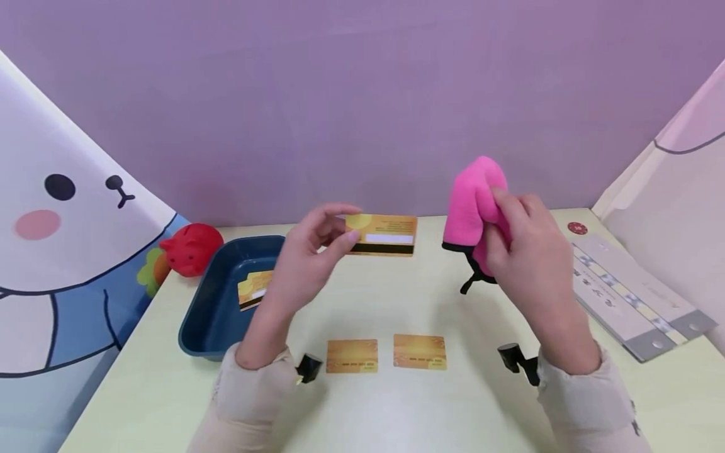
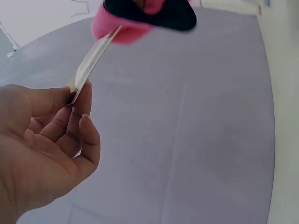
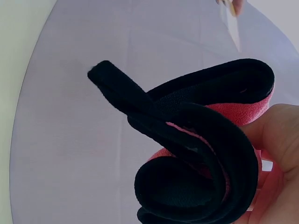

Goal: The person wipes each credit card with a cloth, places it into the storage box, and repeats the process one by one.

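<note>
My left hand (image 1: 308,258) pinches a gold bank card (image 1: 391,225) at its left end, between thumb and fingers. The card's back, with a black stripe and white strip, shows in the head view; the left wrist view has it nearly edge-on (image 2: 91,60). To the right, my right hand (image 1: 529,251) grips a bunched pink fleece cloth piece (image 1: 467,207) with black edging and a small black loop. Its folded black-bound openings (image 3: 187,182) fill the right wrist view. Below the hands, two gold cards (image 1: 352,357) (image 1: 420,351) lie side by side on the table.
On the left, a dark blue tray (image 1: 195,333) contains more gold cards (image 1: 253,289), partly behind my left wrist. Beside it sits a red piggy bank (image 1: 195,248). A grey booklet or box (image 1: 629,289) and a red chip (image 1: 577,228) lie at the right.
</note>
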